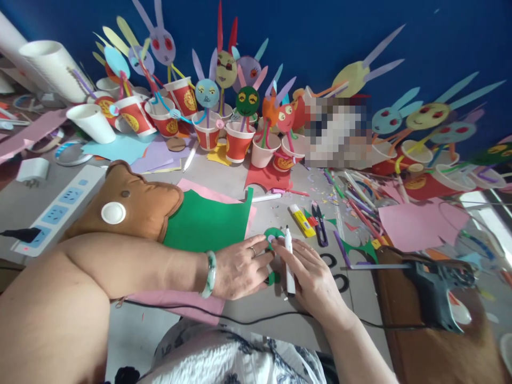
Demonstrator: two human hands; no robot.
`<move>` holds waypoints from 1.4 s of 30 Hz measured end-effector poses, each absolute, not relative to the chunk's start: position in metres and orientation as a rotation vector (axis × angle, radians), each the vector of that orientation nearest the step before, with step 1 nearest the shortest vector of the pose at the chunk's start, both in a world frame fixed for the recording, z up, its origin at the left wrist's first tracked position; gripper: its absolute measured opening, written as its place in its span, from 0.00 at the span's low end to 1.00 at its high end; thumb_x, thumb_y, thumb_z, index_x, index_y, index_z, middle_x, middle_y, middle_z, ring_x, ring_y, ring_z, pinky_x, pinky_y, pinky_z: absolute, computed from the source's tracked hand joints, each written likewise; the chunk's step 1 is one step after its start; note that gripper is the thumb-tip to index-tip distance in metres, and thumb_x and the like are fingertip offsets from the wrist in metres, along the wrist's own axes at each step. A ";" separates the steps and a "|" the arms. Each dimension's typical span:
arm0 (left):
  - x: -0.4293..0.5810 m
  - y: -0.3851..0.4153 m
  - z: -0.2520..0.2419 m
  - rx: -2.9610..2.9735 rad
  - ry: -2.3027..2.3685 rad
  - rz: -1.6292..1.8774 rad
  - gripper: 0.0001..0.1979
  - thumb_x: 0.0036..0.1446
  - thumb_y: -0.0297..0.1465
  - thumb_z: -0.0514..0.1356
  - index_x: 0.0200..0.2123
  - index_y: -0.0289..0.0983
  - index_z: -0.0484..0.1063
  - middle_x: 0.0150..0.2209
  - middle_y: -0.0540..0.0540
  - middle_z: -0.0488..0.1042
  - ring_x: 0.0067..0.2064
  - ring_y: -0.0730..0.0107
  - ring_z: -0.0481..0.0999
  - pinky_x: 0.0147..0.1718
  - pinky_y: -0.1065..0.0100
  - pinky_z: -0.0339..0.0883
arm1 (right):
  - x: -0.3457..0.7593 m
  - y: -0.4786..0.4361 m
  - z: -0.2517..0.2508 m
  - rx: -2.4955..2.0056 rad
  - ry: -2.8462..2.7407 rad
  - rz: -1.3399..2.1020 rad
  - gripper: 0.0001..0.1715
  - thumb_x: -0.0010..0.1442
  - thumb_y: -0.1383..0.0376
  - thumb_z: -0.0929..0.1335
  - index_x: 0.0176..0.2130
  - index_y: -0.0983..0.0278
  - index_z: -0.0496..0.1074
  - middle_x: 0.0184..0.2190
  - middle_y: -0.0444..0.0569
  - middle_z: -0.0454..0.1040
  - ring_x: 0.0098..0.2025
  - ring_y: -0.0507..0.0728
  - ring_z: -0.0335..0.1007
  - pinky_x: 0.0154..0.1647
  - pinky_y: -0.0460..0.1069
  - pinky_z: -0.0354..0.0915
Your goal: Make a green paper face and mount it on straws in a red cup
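My left hand point(240, 269), with a ring and a pale green bangle on the wrist, presses its closed fingers on a small green paper circle point(273, 234) lying on the grey table point(276, 208). My right hand point(310, 274) grips a white marker point(288, 258) upright, its tip at the edge of the green circle. A sheet of green paper point(208, 221) lies just behind my left hand, over pink paper point(188, 306).
Several paper cups with paper rabbit faces on straws point(236, 128) crowd the back. A yellow glue stick point(302, 220), small scissors point(320, 224), a black glue gun point(436, 285), a power strip point(60, 205), a brown cushion point(132, 205) and pink paper point(420, 224) lie around.
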State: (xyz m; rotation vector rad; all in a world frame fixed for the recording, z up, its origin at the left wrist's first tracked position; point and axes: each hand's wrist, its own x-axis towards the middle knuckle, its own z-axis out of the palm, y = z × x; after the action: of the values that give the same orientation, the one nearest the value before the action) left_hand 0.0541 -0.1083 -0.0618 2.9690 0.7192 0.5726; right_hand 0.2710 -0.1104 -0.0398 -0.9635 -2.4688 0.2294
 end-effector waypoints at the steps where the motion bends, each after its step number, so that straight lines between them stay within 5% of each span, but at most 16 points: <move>1: 0.054 -0.108 -0.061 2.969 0.722 0.576 0.14 0.63 0.39 0.59 0.40 0.35 0.77 0.52 0.39 0.74 0.60 0.53 0.67 0.68 0.53 0.49 | 0.271 -0.110 -0.040 -0.964 -2.471 0.230 0.29 0.61 0.78 0.62 0.60 0.66 0.65 0.45 0.57 0.78 0.51 0.63 0.73 0.54 0.62 0.70; 9: 0.050 -0.107 -0.057 3.004 0.680 0.557 0.14 0.64 0.39 0.58 0.39 0.35 0.76 0.54 0.38 0.73 0.57 0.54 0.70 0.67 0.53 0.51 | 0.273 -0.112 -0.042 -1.002 -2.305 0.241 0.28 0.63 0.73 0.64 0.61 0.62 0.66 0.45 0.55 0.80 0.48 0.62 0.77 0.53 0.63 0.70; 14: 0.049 -0.108 -0.059 3.018 0.709 0.560 0.15 0.65 0.40 0.57 0.37 0.34 0.75 0.55 0.36 0.73 0.57 0.53 0.70 0.66 0.53 0.50 | 0.272 -0.120 -0.041 -1.130 -2.028 0.177 0.28 0.63 0.73 0.65 0.62 0.60 0.66 0.40 0.52 0.81 0.36 0.59 0.79 0.39 0.56 0.75; 24: 0.049 -0.109 -0.058 2.981 0.682 0.559 0.15 0.65 0.39 0.56 0.40 0.33 0.75 0.56 0.35 0.72 0.59 0.51 0.69 0.66 0.49 0.49 | 0.264 -0.127 -0.042 -1.334 -1.929 0.072 0.09 0.60 0.67 0.70 0.43 0.61 0.73 0.30 0.46 0.79 0.27 0.53 0.77 0.27 0.46 0.72; 42: 0.049 -0.110 -0.053 2.935 0.715 0.571 0.15 0.65 0.36 0.56 0.42 0.32 0.76 0.54 0.34 0.73 0.58 0.49 0.69 0.65 0.46 0.53 | 0.255 -0.119 -0.046 -1.274 -2.030 0.138 0.04 0.60 0.67 0.69 0.38 0.62 0.70 0.28 0.45 0.79 0.24 0.52 0.75 0.25 0.45 0.71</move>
State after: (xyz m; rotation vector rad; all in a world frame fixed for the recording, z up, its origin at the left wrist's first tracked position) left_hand 0.0486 -0.1096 -0.0525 2.9347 0.7147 0.5712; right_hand 0.2551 -0.1186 -0.0460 -1.2742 -2.0300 0.1376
